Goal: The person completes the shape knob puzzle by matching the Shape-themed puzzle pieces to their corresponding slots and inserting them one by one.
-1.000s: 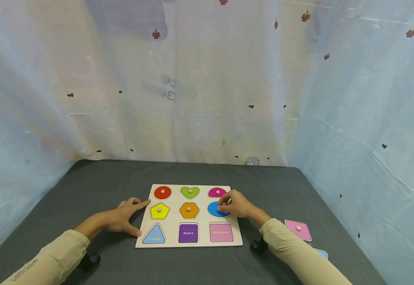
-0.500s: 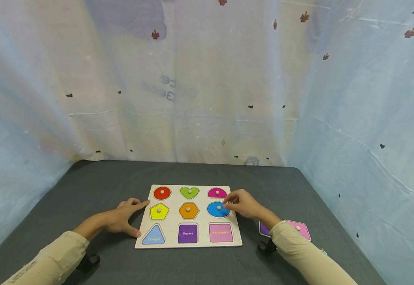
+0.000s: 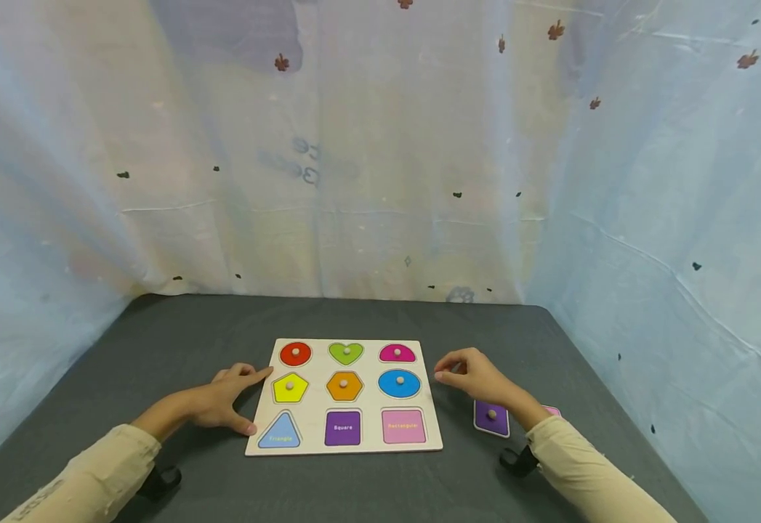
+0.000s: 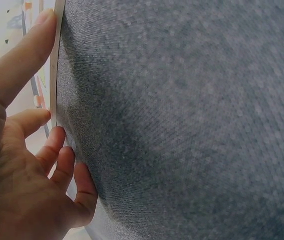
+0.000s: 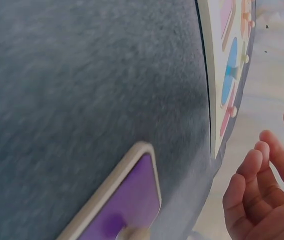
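Note:
A wooden shape puzzle board lies flat on the dark table. Knobbed pieces fill its upper two rows, among them a blue oval and an orange hexagon. The bottom row shows a printed triangle, square and rectangle without knobs. My left hand touches the board's left edge with thumb and a fingertip, fingers spread. Right of the board, my right hand hovers with nothing in its loosely bent fingers. Beneath that wrist lies a purple square piece, seen also in the right wrist view.
A pink piece is mostly covered by the right forearm. Dark cloth covers the tabletop. Pale hanging sheets enclose the table at the back and both sides.
My right hand has let go of the blue oval's knob and moved right, off the board. The purple square has come into view under it. My left hand stays at the board's edge.

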Tool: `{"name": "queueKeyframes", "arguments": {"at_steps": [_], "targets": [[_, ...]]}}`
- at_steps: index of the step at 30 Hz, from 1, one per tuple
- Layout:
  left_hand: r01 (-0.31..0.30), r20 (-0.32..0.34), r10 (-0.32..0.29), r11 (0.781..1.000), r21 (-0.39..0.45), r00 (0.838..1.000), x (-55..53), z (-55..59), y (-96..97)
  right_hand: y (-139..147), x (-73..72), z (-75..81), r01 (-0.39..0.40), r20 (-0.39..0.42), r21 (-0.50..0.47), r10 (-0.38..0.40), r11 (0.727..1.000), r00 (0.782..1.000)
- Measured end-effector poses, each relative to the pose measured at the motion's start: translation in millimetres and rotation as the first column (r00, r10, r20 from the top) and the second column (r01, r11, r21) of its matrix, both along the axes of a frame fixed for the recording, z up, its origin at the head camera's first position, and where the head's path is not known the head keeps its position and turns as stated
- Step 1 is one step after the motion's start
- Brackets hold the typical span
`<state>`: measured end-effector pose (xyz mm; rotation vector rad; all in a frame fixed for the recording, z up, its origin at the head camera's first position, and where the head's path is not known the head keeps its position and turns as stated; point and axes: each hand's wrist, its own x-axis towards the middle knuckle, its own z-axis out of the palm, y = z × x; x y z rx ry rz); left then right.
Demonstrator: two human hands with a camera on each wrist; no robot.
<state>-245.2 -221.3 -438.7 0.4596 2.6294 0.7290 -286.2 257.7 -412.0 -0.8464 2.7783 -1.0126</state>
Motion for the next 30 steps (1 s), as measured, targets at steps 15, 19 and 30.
{"name": "queueKeyframes", "arguments": {"at_steps": [15, 19, 30], "targets": [[0.007, -0.004, -0.007, 1.0, 0.008, 1.0, 0.2, 0.1, -1.1, 45, 22.1, 6.4, 0.003, 0.0, -0.02, -0.003, 1.0, 1.0], [0.011, 0.002, -0.011, 1.0, 0.0, 1.0, -0.3, 2.3, -0.9, 57, 26.3, 13.7, 0.011, -0.012, -0.02, -0.011, 1.0, 1.0], [0.026, 0.001, -0.026, 1.0, -0.006, 1.0, 1.6, 7.1, 1.0, 95, 37.8, 33.5, 0.034, -0.08, 0.002, -0.034, 0.999, 0.996]]}}
